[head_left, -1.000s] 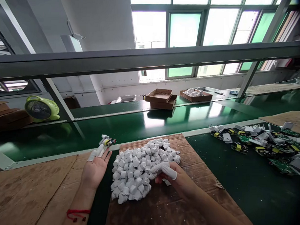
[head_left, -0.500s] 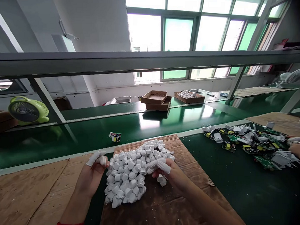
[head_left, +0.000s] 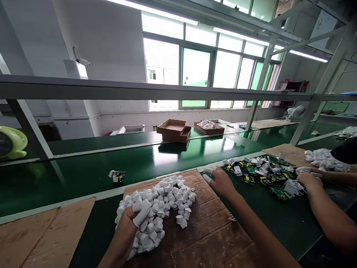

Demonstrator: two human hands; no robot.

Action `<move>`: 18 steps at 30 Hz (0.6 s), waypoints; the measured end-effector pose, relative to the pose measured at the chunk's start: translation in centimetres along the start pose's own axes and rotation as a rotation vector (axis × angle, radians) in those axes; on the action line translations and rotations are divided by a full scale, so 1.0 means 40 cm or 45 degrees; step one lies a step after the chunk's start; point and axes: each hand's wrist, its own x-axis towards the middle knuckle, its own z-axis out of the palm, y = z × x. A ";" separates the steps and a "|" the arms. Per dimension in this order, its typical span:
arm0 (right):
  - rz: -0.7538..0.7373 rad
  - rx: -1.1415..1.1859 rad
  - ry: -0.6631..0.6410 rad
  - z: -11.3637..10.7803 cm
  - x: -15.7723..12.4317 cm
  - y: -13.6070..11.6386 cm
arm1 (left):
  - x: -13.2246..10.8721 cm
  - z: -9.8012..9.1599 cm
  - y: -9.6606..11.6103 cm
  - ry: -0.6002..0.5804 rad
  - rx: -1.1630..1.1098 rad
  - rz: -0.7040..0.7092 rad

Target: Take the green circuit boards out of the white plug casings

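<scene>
A heap of small white wrapped pieces (head_left: 164, 196) lies on a brown cardboard sheet (head_left: 204, 232) in front of me. My left hand (head_left: 133, 220), with white coverings on its fingers, is at the heap's near left side. Its fingers are closed together, and I cannot make out what is in them. Over the far right edge of the cardboard, my right hand (head_left: 220, 181) reaches out with its covered fingers apart and nothing in them. Just right of it is a pile of green circuit boards with white and yellow parts (head_left: 265, 170).
A single small board (head_left: 117, 176) lies on the green belt (head_left: 86, 168). Brown cartons (head_left: 174, 130) stand behind it. At the right, a co-worker's hands (head_left: 308, 175) are at the board pile, near more white pieces (head_left: 326, 159). A green fan (head_left: 8, 141) stands left.
My view has swung right and up. My right hand has left the heap and moved toward the boards, its fingers spreading. My left hand has come onto the heap's near part.
</scene>
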 end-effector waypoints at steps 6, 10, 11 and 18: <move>0.512 -0.584 0.022 -0.043 -0.009 0.247 | -0.005 -0.009 0.014 0.013 -0.008 0.046; 0.617 -0.735 -0.017 -0.038 -0.051 0.318 | -0.011 0.004 0.015 -0.060 -0.004 0.060; 0.596 -0.752 -0.032 -0.036 -0.056 0.324 | -0.012 0.008 0.015 -0.073 -0.004 0.063; 0.349 -0.713 -0.115 -0.039 -0.058 0.286 | -0.020 0.027 0.018 -0.120 -0.022 0.058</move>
